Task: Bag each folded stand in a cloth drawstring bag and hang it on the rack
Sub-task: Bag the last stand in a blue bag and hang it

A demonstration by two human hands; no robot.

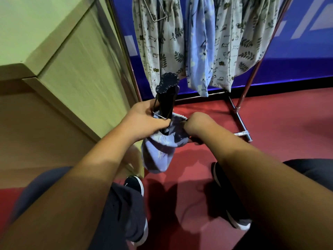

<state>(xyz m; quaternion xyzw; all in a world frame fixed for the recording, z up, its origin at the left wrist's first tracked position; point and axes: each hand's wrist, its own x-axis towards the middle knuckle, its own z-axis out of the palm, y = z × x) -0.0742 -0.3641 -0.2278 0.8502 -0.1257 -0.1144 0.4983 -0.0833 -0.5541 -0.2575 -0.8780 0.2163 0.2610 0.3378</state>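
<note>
A black folded stand [166, 94] with wire legs stands upright, its lower part inside a blue cloth drawstring bag [159, 154] with a pale star print. My left hand [144, 117] grips the stand and the bag's left rim. On the opposite side, my right hand [196, 123] pinches the bag's rim. The bag hangs between both hands above the red floor. Behind it stands the metal rack [239, 116], where three filled bags hang: a leaf-print bag [158, 38], a blue bag [200, 51] and another leaf-print bag [239, 47].
A pale wooden cabinet [75, 69] stands close on the left, beside the rack's left post. The rack's foot bar with a chrome joint [243, 135] runs along the red floor at right. My legs and black shoes [135, 186] are below. A blue wall lies behind.
</note>
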